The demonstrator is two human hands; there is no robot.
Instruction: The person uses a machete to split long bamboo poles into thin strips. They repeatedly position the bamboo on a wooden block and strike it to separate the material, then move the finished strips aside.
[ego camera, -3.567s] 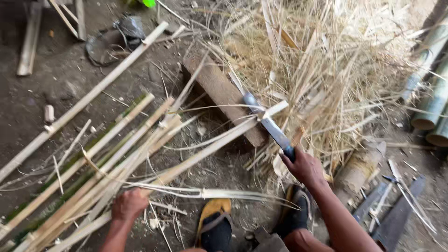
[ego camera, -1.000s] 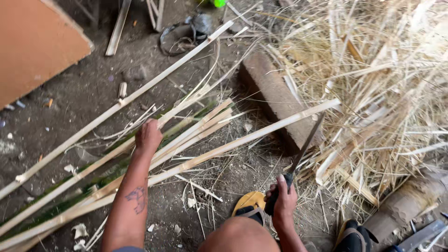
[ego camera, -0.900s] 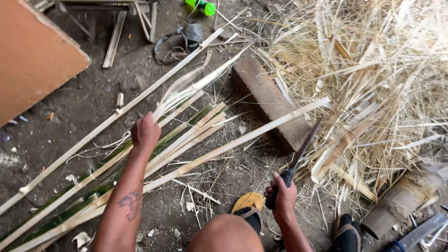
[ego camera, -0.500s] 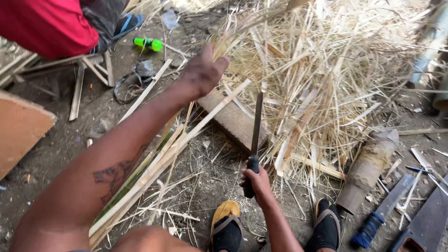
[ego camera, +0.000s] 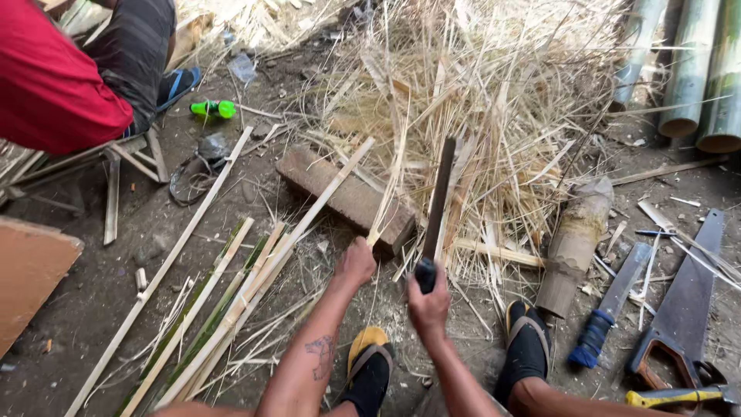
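Two hands low centre. Left hand (ego camera: 356, 264) clenched on thin strip (ego camera: 386, 197), upright beside block (ego camera: 347, 197). Right hand (ego camera: 429, 303) clenched on knife (ego camera: 437, 205), blade upright, just right of strip. Straw pile (ego camera: 502, 108) behind.

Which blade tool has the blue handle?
The knife lying beside the bamboo stump; the handsaw right of it has an orange-brown handle.

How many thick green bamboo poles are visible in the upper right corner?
3. One pole lies leftmost, partly behind the straw pile; a second is beside it; a third is cut by the right edge. More may lie outside the picture.
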